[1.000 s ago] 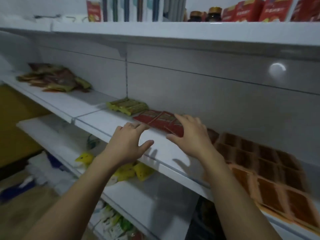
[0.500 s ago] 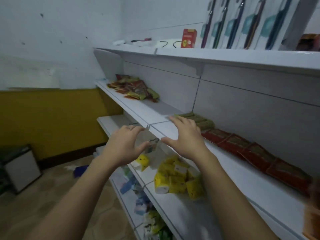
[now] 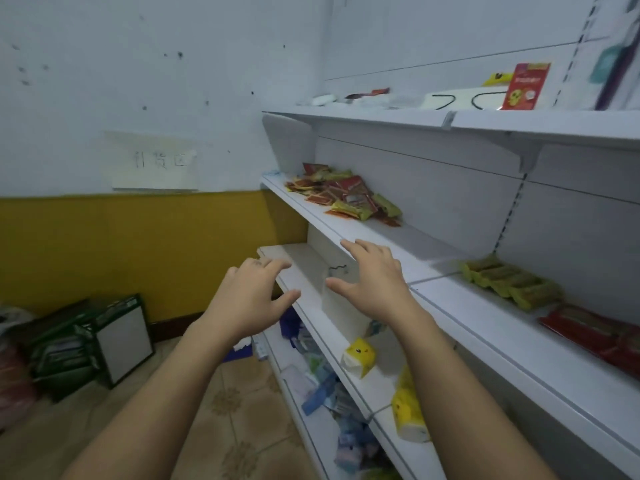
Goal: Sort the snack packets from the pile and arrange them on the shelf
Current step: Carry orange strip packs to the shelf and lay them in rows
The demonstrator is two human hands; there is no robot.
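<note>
1. Left hand (image 3: 249, 303) and right hand (image 3: 374, 282): fingers spread, both empty, short of the mixed pile (image 3: 346, 195) at the far left end of the shelf (image 3: 436, 252).
2. I'd reach on and lift one colour at a time. The sorted green row (image 3: 512, 284) and red row (image 3: 595, 337) lie to the right.
3. Wall sign (image 3: 156, 161): handwritten characters, unreadable to me. Packet print is too small to read.

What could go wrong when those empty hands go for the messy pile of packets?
The pile lies loose, with some packets close to the front edge of the shelf; a hasty grab by the left hand or right hand could push a few off. Red and green packets overlap there, so one handful may well mix kinds.
</note>
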